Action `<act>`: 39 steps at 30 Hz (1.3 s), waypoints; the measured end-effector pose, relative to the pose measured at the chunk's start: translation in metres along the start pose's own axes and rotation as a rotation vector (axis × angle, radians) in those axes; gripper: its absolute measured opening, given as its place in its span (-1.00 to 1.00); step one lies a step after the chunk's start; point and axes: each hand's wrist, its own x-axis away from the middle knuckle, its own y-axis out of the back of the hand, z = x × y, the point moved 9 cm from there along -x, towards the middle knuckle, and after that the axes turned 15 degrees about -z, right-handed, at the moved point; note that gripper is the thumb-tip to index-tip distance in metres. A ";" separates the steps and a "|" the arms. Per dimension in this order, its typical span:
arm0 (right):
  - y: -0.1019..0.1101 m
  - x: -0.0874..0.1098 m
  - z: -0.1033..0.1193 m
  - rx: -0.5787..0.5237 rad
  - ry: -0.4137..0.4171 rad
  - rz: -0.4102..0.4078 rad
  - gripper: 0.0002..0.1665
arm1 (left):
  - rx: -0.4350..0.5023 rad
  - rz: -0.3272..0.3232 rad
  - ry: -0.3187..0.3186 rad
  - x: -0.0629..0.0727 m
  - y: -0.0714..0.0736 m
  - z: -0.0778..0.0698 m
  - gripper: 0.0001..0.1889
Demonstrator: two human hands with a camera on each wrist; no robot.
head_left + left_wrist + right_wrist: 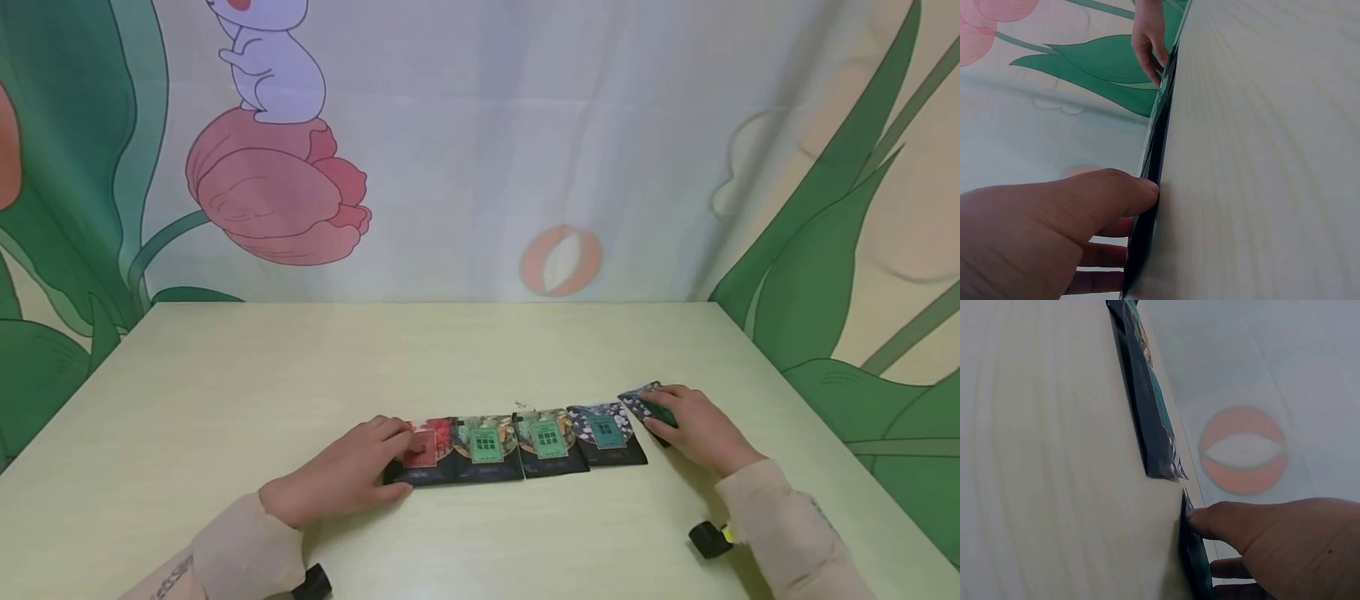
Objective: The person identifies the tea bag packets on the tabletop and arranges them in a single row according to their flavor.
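Several flat sachets with dark lower parts lie side by side on the table. My left hand rests at the left end of the row, over part of the red sachet. In the left wrist view its thumb touches the near edge. Two sachets with green labels, a middle-left one and a middle-right one, come next to it, then a blue floral sachet. At the right end my right hand grips another blue floral sachet, tilted and partly hidden by the fingers.
The pale wooden table reaches back to a printed curtain with a rabbit, a flower and leaves. A black device sits at the right wrist, and another black device at the left.
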 end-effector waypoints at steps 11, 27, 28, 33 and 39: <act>0.000 0.002 -0.001 0.041 -0.027 0.017 -0.43 | 0.006 -0.002 0.000 0.000 0.001 -0.001 -0.56; 0.005 0.004 0.002 0.077 -0.024 0.019 -0.40 | -0.007 0.009 0.014 0.000 -0.001 0.001 -0.55; 0.005 0.004 0.002 0.078 -0.024 0.018 -0.40 | -0.008 0.009 0.013 0.000 -0.001 0.000 -0.55; 0.004 0.005 0.001 0.079 -0.024 0.020 -0.39 | -0.017 -0.001 0.003 0.000 0.000 0.000 -0.54; 0.004 0.007 0.002 0.083 -0.022 0.022 -0.38 | -0.017 0.003 0.009 0.000 -0.002 0.002 -0.54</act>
